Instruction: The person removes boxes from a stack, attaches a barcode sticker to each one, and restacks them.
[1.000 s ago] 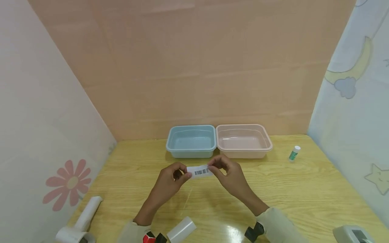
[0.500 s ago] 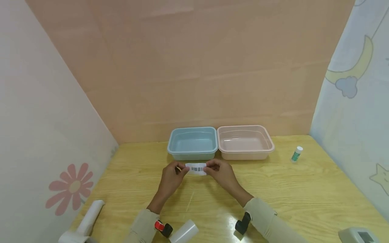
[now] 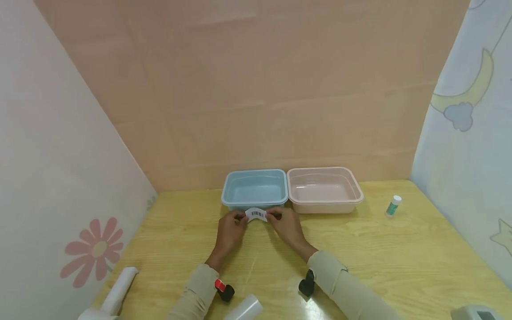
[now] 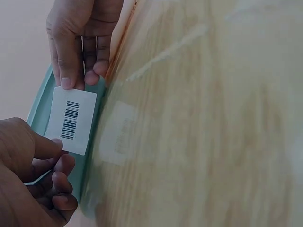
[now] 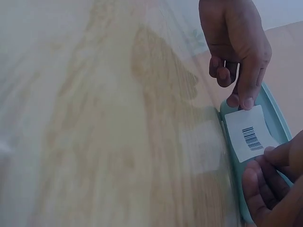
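While left hand (image 3: 230, 230), right hand (image 3: 287, 225) pinch label (image 3: 256, 214), blue bin (image 3: 254, 180) partly hidden

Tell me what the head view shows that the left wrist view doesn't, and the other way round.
Head view only: the pink basin, white-capped tube, white cylinder, white handled device at lower left and grey device at lower right.

Left wrist view only: a pale barcode reflection in the wooden tabletop.

Both: the left hand and right hand pinching opposite ends of the barcode label by the blue basin.
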`<state>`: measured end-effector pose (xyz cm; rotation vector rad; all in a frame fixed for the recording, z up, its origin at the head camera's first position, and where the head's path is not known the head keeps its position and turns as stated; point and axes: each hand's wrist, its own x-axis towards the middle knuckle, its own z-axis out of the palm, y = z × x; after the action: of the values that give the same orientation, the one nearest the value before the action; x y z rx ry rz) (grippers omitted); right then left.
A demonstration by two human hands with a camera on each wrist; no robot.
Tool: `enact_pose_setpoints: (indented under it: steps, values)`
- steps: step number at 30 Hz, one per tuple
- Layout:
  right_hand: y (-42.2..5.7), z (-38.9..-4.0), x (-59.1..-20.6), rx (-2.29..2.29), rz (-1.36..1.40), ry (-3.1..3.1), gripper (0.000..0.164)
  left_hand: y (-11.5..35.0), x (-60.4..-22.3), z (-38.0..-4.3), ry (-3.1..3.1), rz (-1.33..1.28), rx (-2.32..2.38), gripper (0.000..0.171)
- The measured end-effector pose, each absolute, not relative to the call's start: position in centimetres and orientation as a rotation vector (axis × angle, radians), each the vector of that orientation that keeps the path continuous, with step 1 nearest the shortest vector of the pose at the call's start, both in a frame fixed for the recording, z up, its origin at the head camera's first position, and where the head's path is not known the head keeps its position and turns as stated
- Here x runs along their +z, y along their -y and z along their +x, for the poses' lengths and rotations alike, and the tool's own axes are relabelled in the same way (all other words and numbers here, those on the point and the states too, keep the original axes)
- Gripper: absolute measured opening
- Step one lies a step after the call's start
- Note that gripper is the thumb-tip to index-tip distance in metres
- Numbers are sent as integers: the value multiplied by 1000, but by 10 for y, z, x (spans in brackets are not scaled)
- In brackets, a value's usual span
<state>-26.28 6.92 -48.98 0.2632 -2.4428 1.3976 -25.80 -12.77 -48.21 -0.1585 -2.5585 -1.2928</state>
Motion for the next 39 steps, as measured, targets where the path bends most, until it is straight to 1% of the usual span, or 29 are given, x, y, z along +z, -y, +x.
enact_pose_setpoints:
  steps: [7,13,22,29,35,39]
  values:
    - [-66,-264,-488,1461,209,2424,7,131,-486,-261,2512,-180,-1309,5]
    - [-62,-269,-491,1444,207,2420,8,134,-490,-264,2510,-149,-1345,6]
    - [-58,-269,-491,1370,152,2381,6,136,-492,-270,2471,-164,-1352,11]
    - [-57,-272,-492,1467,87,2358,7,135,-490,-275,2452,-125,-1301,15]
    - [-58,-273,-494,1475,29,2368,13,135,-489,-275,2440,-94,-1300,14]
    - [-59,-273,-495,1474,25,2360,12,134,-489,-275,2426,-81,-1307,12]
